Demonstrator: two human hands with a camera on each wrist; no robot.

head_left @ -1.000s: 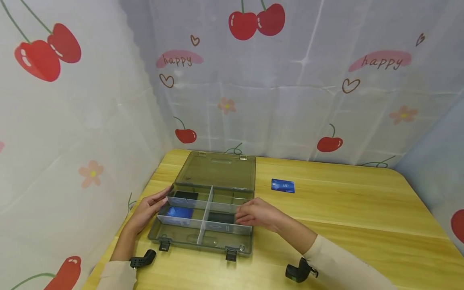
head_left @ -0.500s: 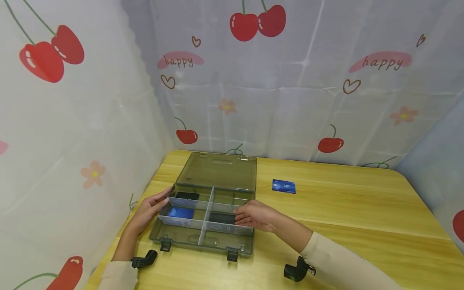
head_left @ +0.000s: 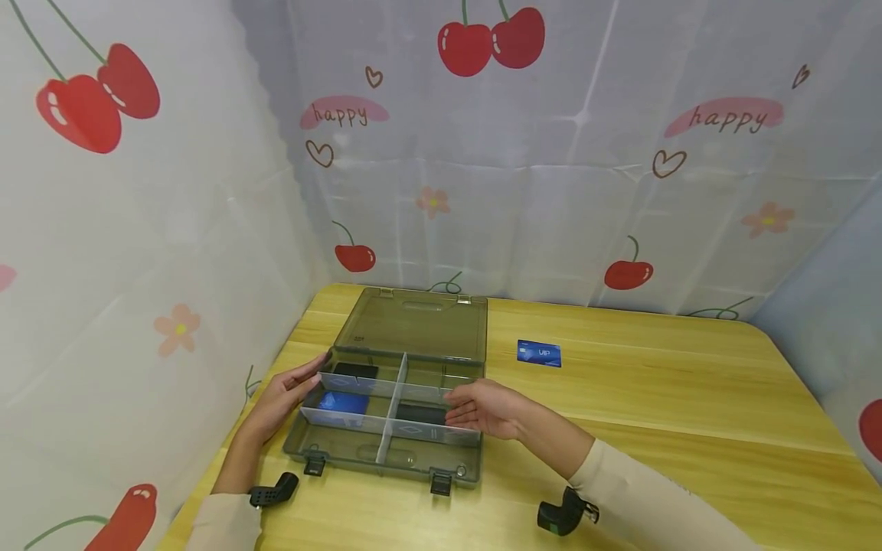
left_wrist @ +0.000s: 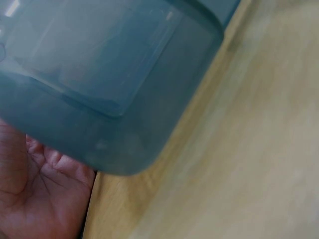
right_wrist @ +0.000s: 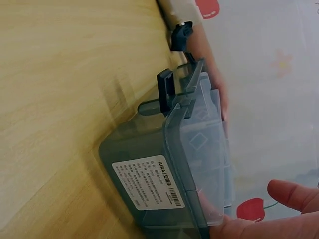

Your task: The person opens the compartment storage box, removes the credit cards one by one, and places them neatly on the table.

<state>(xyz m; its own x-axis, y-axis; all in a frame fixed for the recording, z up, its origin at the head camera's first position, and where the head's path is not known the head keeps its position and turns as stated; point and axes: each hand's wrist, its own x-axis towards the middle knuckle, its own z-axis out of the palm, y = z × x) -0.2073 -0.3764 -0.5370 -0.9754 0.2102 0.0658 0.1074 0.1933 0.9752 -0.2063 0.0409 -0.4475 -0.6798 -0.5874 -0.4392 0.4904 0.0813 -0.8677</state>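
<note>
A translucent grey-green divided storage box (head_left: 430, 463) lies on the table with its lid (head_left: 413, 325) folded back. My left hand (head_left: 279, 402) rests along the box's left side, its fingertips at the rear corner and thumb at the rim. In the left wrist view its palm shows below the box wall. My right hand (head_left: 491, 409) reaches over the right wall, fingers extended into the middle right compartment beside a flat black piece (head_left: 422, 414); the thumb stands apart. A blue card (head_left: 342, 407) lies in the middle left compartment, and a flat black piece (head_left: 355, 370) in the rear left one.
A blue card marked VIP (head_left: 539, 353) lies on the wooden table (head_left: 654, 383) right of the lid. White dividers (head_left: 395, 390) split the box. Two black latches (head_left: 441, 484) stick out at its front. A patterned curtain (head_left: 517, 191) stands behind and beside the table.
The right hand's fingers have loosened and straightened beside the flat black piece, and the thumb has moved away from them. The left hand and the box have hardly moved.
</note>
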